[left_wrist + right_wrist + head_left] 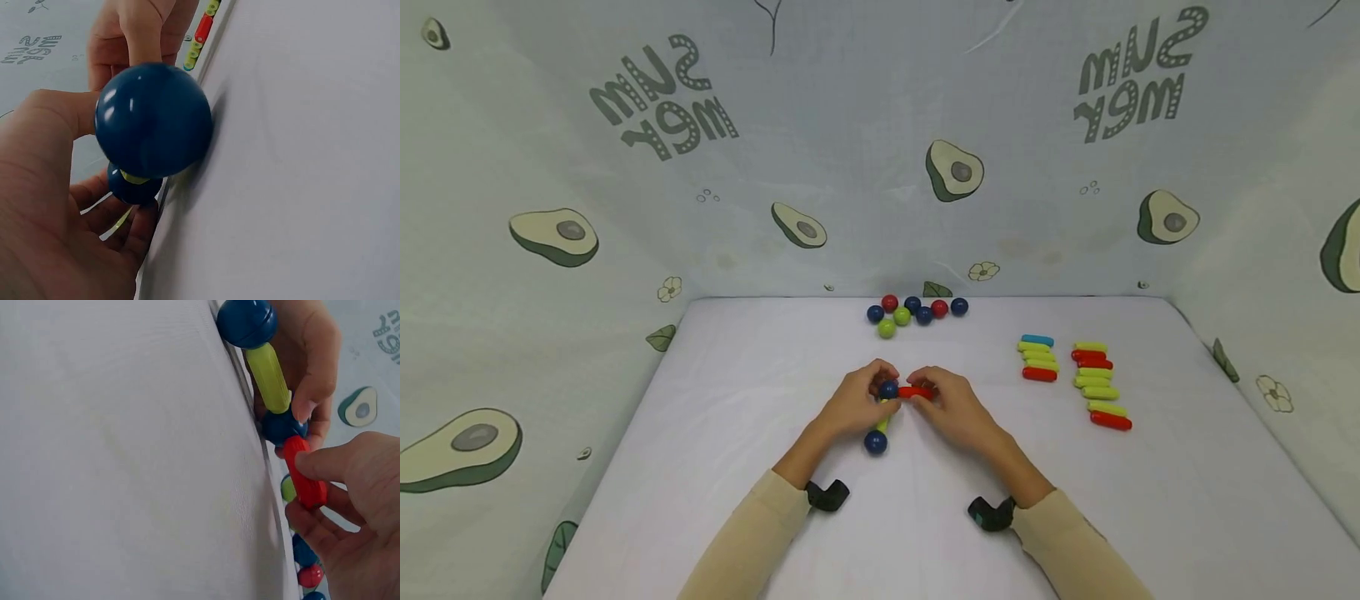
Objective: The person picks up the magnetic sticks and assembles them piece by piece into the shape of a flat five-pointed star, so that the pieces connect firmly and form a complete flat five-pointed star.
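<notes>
Between the hands is a small joined piece: a near blue ball (876, 442), a yellow-green rod (268, 377) and a second blue ball (888, 390). The left hand (859, 402) pinches that second ball between thumb and fingers. A red rod (304, 472) is pinched by the right hand (953, 406), its end touching the second ball. In the left wrist view the near blue ball (154, 120) hides much of the rod behind it. Whether the red rod is fixed into the ball I cannot tell.
Several loose blue, red and green balls (902, 316) lie at the table's far edge. To the right, two columns of yellow-green and red rods (1096, 382) lie on the white table (715, 433), one column topped by a blue rod (1037, 340). A patterned cloth hangs behind.
</notes>
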{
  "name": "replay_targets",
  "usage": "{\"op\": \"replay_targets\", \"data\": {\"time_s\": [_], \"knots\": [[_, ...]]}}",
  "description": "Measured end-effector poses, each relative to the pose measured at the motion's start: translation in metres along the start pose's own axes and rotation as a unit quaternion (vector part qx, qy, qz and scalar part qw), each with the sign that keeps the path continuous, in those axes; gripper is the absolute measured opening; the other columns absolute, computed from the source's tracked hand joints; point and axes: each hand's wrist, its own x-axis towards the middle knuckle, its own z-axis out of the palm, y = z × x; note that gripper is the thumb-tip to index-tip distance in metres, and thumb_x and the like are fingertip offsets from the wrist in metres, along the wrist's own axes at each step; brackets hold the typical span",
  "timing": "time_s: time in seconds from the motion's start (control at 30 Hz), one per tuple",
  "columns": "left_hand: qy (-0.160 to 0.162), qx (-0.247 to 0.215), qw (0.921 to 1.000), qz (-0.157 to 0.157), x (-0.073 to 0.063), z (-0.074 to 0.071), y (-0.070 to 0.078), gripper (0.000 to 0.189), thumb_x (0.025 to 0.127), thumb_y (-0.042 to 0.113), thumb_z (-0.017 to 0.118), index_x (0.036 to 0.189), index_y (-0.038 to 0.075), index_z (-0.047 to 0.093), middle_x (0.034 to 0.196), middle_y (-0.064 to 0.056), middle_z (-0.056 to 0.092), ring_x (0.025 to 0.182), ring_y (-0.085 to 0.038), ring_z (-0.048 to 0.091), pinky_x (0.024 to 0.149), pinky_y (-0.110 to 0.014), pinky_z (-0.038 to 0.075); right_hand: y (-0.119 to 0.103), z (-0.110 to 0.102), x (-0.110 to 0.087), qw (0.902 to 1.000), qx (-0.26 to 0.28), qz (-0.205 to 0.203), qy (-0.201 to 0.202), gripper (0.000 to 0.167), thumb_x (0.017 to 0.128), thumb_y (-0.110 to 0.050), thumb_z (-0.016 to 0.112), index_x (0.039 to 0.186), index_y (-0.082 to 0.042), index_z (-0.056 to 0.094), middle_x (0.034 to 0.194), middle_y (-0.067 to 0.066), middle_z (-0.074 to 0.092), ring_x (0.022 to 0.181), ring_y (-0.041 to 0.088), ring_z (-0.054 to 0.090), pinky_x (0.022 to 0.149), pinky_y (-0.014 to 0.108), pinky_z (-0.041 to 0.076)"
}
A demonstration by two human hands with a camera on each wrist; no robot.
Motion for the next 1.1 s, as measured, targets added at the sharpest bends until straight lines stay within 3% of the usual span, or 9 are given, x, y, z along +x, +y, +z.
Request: {"op": "replay_targets", "data": {"time_s": [0.17, 0.27, 0.5, 0.67, 0.93, 1.1], "knots": [[0.004, 0.052, 0.9983, 0.025, 0.001, 0.001, -0.004, 0.028, 0.091, 0.030, 0.074, 0.116, 0.018, 0.074, 0.110, 0.003, 0.069, 0.105, -0.012, 0.064, 0.099, -0.033, 0.052, 0.001, 0.001, 0.009, 0.9995, 0.007, -0.026, -0.014, 0.032, 0.095, -0.010, 0.073, 0.127, -0.010, 0.066, 0.120, 0.004, 0.070, 0.108, 0.020, 0.064, 0.100, 0.042, 0.055], [0.004, 0.058, 0.9977, 0.033, 0.002, 0.001, -0.005, 0.024, 0.092, 0.029, 0.074, 0.111, 0.016, 0.076, 0.106, 0.001, 0.070, 0.103, -0.014, 0.065, 0.097, -0.035, 0.053, 0.005, -0.002, 0.016, 0.9998, 0.007, -0.014, -0.012, 0.030, 0.098, -0.015, 0.070, 0.128, -0.011, 0.066, 0.120, 0.003, 0.070, 0.108, 0.019, 0.064, 0.100, 0.041, 0.055], [-0.022, 0.067, 0.9975, 0.002, 0.001, -0.002, -0.008, 0.028, 0.094, 0.030, 0.072, 0.119, 0.017, 0.074, 0.116, -0.001, 0.072, 0.109, -0.017, 0.063, 0.102, -0.040, 0.051, 0.021, -0.019, 0.049, 0.9990, -0.005, 0.032, 0.030, 0.032, 0.102, -0.018, 0.063, 0.132, -0.006, 0.061, 0.124, 0.011, 0.067, 0.109, 0.027, 0.063, 0.099, 0.045, 0.055], [-0.026, 0.065, 0.9975, -0.007, -0.001, -0.001, -0.007, 0.030, 0.095, 0.034, 0.071, 0.120, 0.018, 0.074, 0.117, -0.001, 0.071, 0.111, -0.018, 0.062, 0.103, -0.041, 0.050, 0.031, -0.031, 0.075, 0.9976, -0.024, 0.055, 0.035, 0.040, 0.102, -0.015, 0.062, 0.141, -0.006, 0.054, 0.136, 0.014, 0.060, 0.115, 0.030, 0.060, 0.099, 0.046, 0.055], [-0.019, 0.053, 0.9983, -0.013, -0.003, -0.002, -0.007, 0.030, 0.094, 0.036, 0.073, 0.119, 0.020, 0.074, 0.115, 0.004, 0.072, 0.107, -0.013, 0.061, 0.098, -0.036, 0.051, 0.039, -0.034, 0.105, 0.9965, -0.078, 0.029, 0.012, 0.056, 0.100, -0.010, 0.061, 0.153, -0.005, 0.043, 0.154, 0.014, 0.043, 0.108, 0.030, 0.056, 0.097, 0.046, 0.050], [-0.031, 0.054, 0.9981, -0.003, -0.001, -0.002, -0.008, 0.033, 0.095, 0.036, 0.072, 0.123, 0.020, 0.075, 0.118, 0.004, 0.072, 0.108, -0.011, 0.061, 0.097, -0.033, 0.051, 0.041, -0.033, 0.103, 0.9938, -0.104, 0.038, 0.005, 0.051, 0.098, -0.009, 0.062, 0.147, -0.003, 0.049, 0.147, 0.019, 0.049, 0.110, 0.032, 0.056, 0.104, 0.049, 0.050]]}}
